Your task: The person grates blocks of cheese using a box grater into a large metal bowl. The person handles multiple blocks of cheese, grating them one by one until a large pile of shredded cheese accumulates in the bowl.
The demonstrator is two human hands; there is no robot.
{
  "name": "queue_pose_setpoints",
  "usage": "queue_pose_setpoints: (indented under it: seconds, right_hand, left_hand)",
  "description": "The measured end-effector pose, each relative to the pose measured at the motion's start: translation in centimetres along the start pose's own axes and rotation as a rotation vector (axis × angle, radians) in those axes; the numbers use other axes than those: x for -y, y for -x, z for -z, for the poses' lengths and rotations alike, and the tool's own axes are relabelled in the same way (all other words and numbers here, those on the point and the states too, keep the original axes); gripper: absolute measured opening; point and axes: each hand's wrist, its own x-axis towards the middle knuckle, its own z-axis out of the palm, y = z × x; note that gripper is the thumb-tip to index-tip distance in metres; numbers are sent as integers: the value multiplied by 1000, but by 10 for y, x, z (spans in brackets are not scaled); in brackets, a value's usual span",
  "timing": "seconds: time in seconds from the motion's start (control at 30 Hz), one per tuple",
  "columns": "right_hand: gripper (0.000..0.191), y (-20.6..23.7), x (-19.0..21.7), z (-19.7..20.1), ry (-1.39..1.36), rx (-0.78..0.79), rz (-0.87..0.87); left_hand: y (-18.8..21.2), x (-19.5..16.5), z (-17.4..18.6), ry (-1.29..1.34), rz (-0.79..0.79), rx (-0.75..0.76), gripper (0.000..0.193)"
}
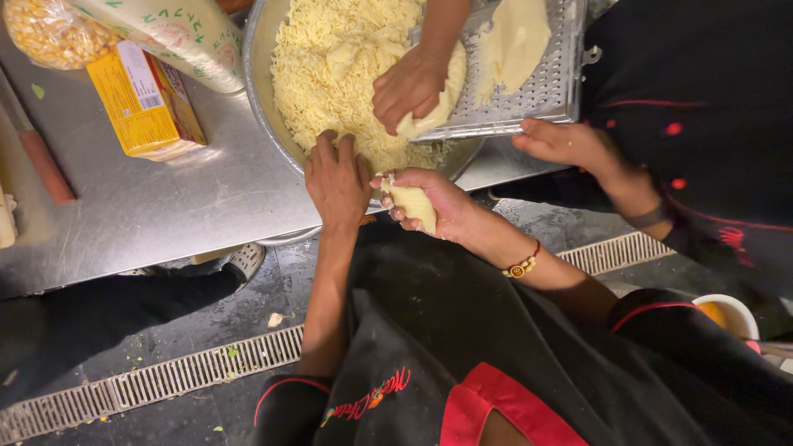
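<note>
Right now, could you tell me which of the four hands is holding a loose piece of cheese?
The wearer's right hand, bracelet on its wrist, grips a small cheese piece; the left hand rests on the bowl rim.

A yellow carton [147,103] lies flat on the steel table [165,215] at about ten o'clock. Just above it, at eleven o'clock, a clear bag of corn kernels [51,31] rests beside a pale printed packet [178,33]. A reddish stick [45,165] lies at nine o'clock. A floor drain grate [165,376] runs across at seven o'clock. A white cup [731,314] sits at four o'clock.
</note>
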Motion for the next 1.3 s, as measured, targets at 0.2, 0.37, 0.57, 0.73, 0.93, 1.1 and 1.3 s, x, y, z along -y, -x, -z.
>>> queue_pose_setpoints:
  seconds: [0.2,0.37,0.57,0.73,0.93,1.1,1.3]
  right_hand:
    - [32,-3,-1,-1,6,-35,-21]
    - [32,-3,-3,1,-18,-18,-19]
    - [30,-1,-4,5,-35,-13,-5]
    - [31,0,-3,5,-25,-33,16]
    - [32,-1,-4,6,-50,-27,-2]
    - [32,-5,-5,6,-53,-9,-22]
    - [30,-6,-5,5,-42,0,-22]
  left_hand:
    - [4,6,0,47,1,-16,34]
    - [7,3,-2,35,7,-26,32]
    - [3,-2,0,11,-14,-6,33]
    - [-1,0,2,25,-16,-9,32]
    - [7,2,-2,34,-1,-15,30]
    - [11,3,-2,57,3,-30,30]
    - [6,-2,3,51,-11,-16,31]
